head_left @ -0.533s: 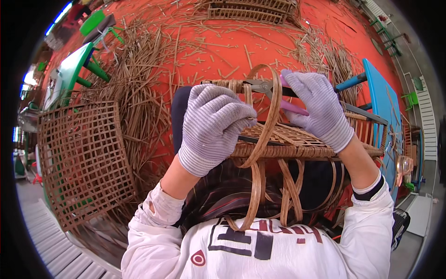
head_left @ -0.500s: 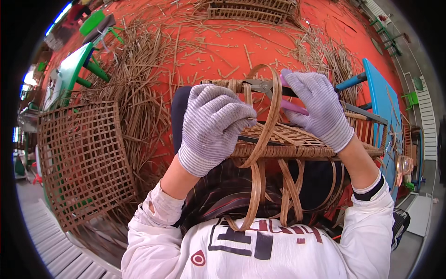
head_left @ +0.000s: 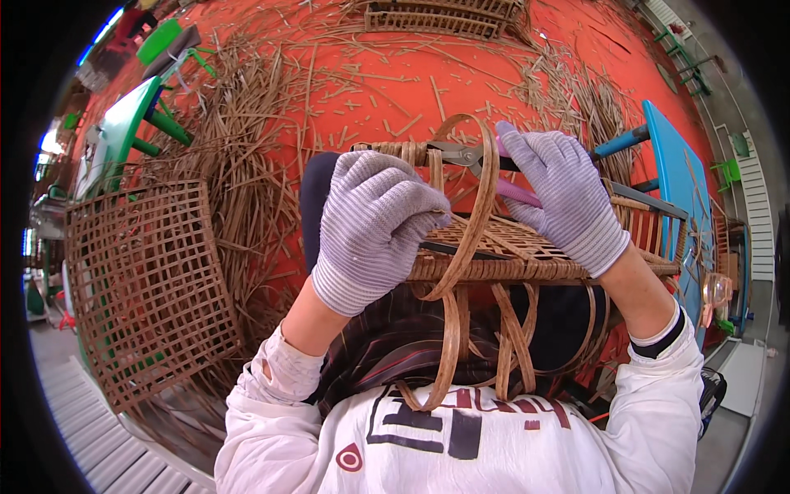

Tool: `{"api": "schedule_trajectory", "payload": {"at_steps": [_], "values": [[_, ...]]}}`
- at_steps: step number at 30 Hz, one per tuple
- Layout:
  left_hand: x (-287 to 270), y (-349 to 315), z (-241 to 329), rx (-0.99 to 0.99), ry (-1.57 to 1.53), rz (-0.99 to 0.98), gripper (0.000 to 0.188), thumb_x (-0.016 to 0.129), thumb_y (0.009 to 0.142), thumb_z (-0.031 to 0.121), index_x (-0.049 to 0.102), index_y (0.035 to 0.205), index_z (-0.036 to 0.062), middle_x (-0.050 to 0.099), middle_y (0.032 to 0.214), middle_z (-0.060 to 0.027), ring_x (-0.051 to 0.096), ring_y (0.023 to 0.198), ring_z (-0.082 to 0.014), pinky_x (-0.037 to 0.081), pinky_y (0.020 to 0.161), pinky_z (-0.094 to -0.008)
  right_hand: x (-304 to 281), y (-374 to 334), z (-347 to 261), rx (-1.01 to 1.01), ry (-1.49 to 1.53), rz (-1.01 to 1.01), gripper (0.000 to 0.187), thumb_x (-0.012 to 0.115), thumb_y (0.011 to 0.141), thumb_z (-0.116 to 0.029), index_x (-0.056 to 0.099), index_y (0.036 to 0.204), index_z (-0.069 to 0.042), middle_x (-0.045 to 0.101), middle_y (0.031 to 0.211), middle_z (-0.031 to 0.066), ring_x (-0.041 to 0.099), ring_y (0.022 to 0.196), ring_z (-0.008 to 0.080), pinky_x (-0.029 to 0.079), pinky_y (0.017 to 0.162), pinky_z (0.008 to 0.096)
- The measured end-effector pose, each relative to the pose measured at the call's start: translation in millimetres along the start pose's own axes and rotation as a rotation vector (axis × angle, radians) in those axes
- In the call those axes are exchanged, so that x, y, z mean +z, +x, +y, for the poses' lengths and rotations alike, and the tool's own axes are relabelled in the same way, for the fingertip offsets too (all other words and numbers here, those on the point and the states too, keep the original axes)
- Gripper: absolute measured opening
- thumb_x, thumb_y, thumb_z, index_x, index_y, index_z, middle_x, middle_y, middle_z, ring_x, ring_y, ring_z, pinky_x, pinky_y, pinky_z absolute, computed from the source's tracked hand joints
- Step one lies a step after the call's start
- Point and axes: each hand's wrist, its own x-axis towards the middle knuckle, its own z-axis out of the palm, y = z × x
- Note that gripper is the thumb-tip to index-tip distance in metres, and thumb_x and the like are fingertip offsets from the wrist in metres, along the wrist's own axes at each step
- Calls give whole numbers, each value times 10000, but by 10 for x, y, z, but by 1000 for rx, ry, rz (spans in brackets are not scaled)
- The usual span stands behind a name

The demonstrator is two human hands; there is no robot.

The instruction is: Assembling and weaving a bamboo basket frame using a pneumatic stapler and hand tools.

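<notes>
A woven rattan basket (head_left: 535, 270) rests across my lap, with loose strips hanging from its near edge. My right hand (head_left: 568, 193), in a striped grey glove, is closed on pink-handled pliers (head_left: 520, 196). Their metal head points left, near the basket's wrapped far-left edge. In a matching glove, my left hand (head_left: 370, 226) is pinched above the basket's left end; what its fingertips hold is too small to make out. Between both hands a wide rattan strip (head_left: 476, 218) curves up in a loop, passing in front of the pliers.
An open lattice panel (head_left: 148, 288) leans at the left beside a green table (head_left: 127, 123). Piles of loose strips (head_left: 247, 156) and cut scraps cover much of the red floor (head_left: 362, 74). A blue table (head_left: 675, 165) stands close on the right; another woven piece (head_left: 440, 20) lies far ahead.
Both hands hold nearly the same pose. The pliers' handles and the right hand have shifted very slightly; the basket and strip loop stay in place.
</notes>
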Motion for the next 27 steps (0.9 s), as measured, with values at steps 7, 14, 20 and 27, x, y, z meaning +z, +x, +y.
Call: {"api": "schedule_trajectory", "payload": {"at_steps": [7,14,20,27], "values": [[10,4,-4,10,-4,-8,126,740,686,137,670,790,130,601,742,-18,586,810,-235,430,797,-382,23,64,48,-37,51,63,718,755,743,-342,479,1340,-55,546,958,96,554,869,267,472,834,384],[0,0,34,48,-19,-63,166,753,675,149,669,815,121,618,748,-16,587,813,-236,433,803,-390,-2,81,182,-67,79,55,611,722,797,-383,527,1283,-68,562,926,97,567,890,266,472,829,393],[-102,30,52,11,-54,-70,335,782,704,231,683,1003,115,670,925,-53,607,907,-274,427,853,-392,-189,-97,382,-23,45,103,547,671,846,-415,542,1270,-94,613,1085,75,577,1017,271,447,899,396],[-39,44,-96,-246,277,121,259,719,806,168,691,1044,70,683,1011,-82,601,973,-276,433,895,-378,-516,-1376,989,513,-76,306,493,737,833,-182,563,1278,-57,649,1134,94,590,1085,270,450,952,380]]}}
